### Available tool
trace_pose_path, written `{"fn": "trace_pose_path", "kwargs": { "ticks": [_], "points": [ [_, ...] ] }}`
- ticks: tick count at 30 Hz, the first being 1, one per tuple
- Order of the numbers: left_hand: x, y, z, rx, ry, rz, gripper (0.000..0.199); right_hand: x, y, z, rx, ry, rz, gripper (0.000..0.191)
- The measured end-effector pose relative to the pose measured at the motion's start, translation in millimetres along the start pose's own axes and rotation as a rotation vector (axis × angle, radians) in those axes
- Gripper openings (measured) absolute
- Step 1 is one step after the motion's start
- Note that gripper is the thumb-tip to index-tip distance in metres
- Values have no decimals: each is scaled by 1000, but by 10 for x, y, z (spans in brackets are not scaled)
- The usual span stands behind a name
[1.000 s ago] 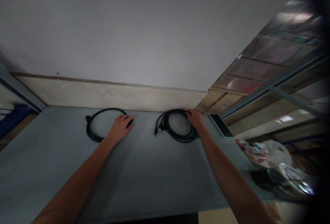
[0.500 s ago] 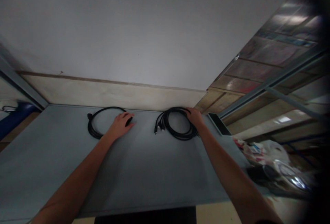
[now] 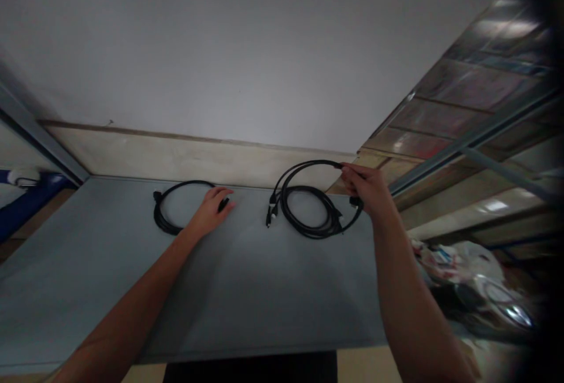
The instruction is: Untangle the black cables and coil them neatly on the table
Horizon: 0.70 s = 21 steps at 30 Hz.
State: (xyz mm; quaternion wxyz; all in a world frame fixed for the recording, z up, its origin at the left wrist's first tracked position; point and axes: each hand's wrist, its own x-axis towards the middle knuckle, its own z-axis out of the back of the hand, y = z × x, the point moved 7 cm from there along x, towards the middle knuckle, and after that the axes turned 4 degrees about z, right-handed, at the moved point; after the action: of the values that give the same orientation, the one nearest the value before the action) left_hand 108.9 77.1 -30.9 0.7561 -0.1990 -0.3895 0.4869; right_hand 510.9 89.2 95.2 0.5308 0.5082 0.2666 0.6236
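On the left of the grey table lies a loosely looped black cable [image 3: 159, 218]. My left hand [image 3: 210, 211] rests at its right side, fingers and thumb closed around the cable's black connector [image 3: 223, 204]. Farther right is a coil of black cables [image 3: 304, 232], several plug ends [image 3: 272, 210] lying at its left. My right hand [image 3: 368, 188] pinches a black cable [image 3: 308, 163] from this coil and holds part of its loop above the rest. A black plug [image 3: 355, 201] hangs just under the right hand.
The grey tabletop [image 3: 264, 295] meets a pale wall [image 3: 220, 77] at the back. Metal frame posts [image 3: 42, 136] stand at both sides. Beyond the right edge are plastic bags [image 3: 476, 259] and other clutter, partly blurred.
My right hand has risen and moved right, lifting a loop of cable off the coil. My left hand stays on the left cable. The dark flat device at the right is now hidden.
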Motion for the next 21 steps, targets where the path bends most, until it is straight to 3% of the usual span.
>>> {"fn": "trace_pose_path", "kwargs": {
  "ticks": [3,5,9,11,15,21],
  "points": [
    [-2,-168,44,-194,7,36,40,-144,197,-187,166,9,-54,35],
    [-22,-252,4,-410,60,150,45,-240,178,-425,222,82,-117,35],
    [-141,-417,-313,-795,353,397,56,-423,-101,-960,271,164,-191,40],
    [-182,-411,-412,-784,427,470,55,-506,-278,-1193,246,175,-214,39],
    [-148,-204,-360,-536,404,502,48,-668,-523,-1511,242,212,-273,43],
    [-77,-32,-183,-300,376,415,37,-787,-568,-1672,109,270,-121,41]
  ]
}}
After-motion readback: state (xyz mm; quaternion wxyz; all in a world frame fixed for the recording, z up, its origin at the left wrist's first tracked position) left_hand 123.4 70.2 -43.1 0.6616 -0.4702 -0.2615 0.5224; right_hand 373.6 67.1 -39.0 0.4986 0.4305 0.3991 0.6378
